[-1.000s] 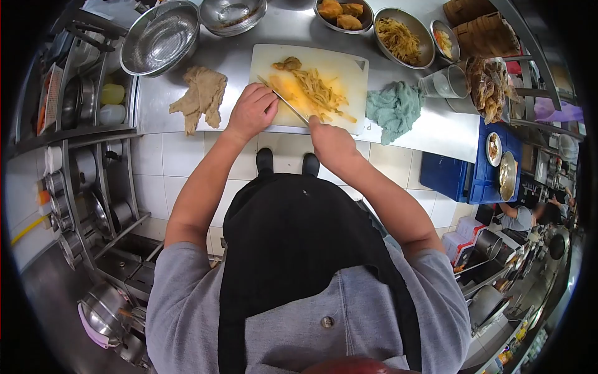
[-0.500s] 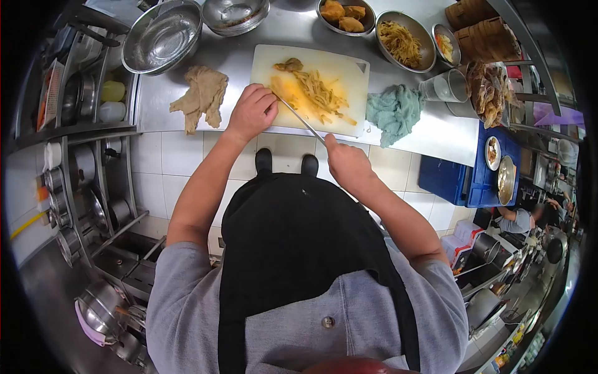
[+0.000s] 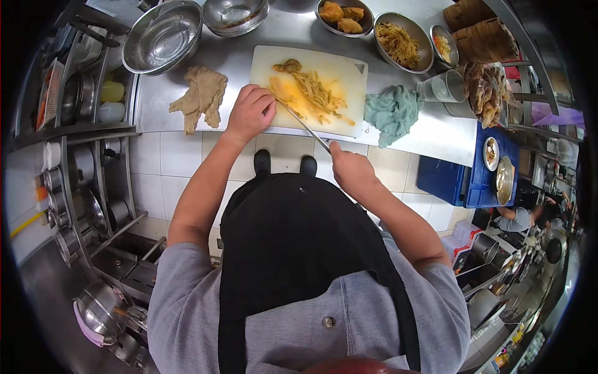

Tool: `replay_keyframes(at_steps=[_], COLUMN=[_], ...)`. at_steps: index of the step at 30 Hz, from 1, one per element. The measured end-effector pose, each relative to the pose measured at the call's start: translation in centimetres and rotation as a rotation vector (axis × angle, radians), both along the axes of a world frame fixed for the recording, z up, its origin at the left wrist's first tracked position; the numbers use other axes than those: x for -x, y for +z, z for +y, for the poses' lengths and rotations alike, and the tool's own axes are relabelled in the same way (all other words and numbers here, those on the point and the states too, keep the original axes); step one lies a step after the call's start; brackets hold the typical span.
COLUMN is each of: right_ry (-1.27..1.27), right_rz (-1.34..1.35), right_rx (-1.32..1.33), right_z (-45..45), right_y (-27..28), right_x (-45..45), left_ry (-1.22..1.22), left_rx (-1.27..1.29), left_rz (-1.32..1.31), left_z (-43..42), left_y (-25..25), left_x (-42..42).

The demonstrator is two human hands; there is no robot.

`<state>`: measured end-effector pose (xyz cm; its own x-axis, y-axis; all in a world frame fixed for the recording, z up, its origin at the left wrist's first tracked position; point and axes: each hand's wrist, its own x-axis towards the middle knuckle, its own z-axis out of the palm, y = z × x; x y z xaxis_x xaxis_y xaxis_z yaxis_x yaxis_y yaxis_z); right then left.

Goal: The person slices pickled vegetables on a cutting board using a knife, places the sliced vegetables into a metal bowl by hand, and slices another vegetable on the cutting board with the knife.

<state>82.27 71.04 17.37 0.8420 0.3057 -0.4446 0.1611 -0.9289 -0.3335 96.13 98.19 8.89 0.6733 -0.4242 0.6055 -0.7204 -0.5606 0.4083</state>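
Yellow strips (image 3: 319,91) lie on our white board (image 3: 350,66) beside the knife (image 3: 308,128). Our right hand (image 3: 354,171) clenches its handle; our left hand (image 3: 251,115) curls near the tip, what it pinches hidden. If strips slip underneath, we could cut ourselves.

right hand (image 3: 354,169) grips knife (image 3: 306,127) | left hand (image 3: 251,113) at cutting board (image 3: 353,84) | yellowish strips (image 3: 322,96)
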Motion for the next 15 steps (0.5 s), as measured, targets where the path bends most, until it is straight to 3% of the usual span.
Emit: replay_keyframes(at_steps=[15], right_ry=[0.011], right_rz=[0.001], right_rx=[-0.027], right_z=[3.0], right_y=[-0.5], right_x=[-4.0], left_ry=[0.042], left_rx=[-0.011], left_rz=[-0.019], left_z=[0.1], left_y=[-0.5], left_x=[0.1])
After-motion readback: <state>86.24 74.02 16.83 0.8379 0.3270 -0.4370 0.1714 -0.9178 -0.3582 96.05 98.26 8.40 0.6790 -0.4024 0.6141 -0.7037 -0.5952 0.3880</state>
